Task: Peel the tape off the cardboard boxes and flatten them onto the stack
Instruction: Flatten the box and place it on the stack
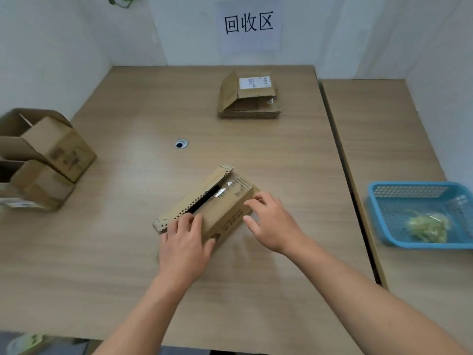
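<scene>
A small brown cardboard box lies at an angle in the middle of the wooden table. Its top flap stands ajar, showing a dark slit, and clear tape clings crumpled at the far end. My left hand grips the box's near end, fingers over the top and thumb on the side. My right hand holds the right end of the box with curled fingers. A stack of flattened boxes lies at the back of the table, its topmost piece partly raised.
Several unflattened boxes stand piled at the table's left edge. A blue plastic basket holding crumpled tape sits on the adjoining table to the right. A round cable hole is in the tabletop. White walls close the back.
</scene>
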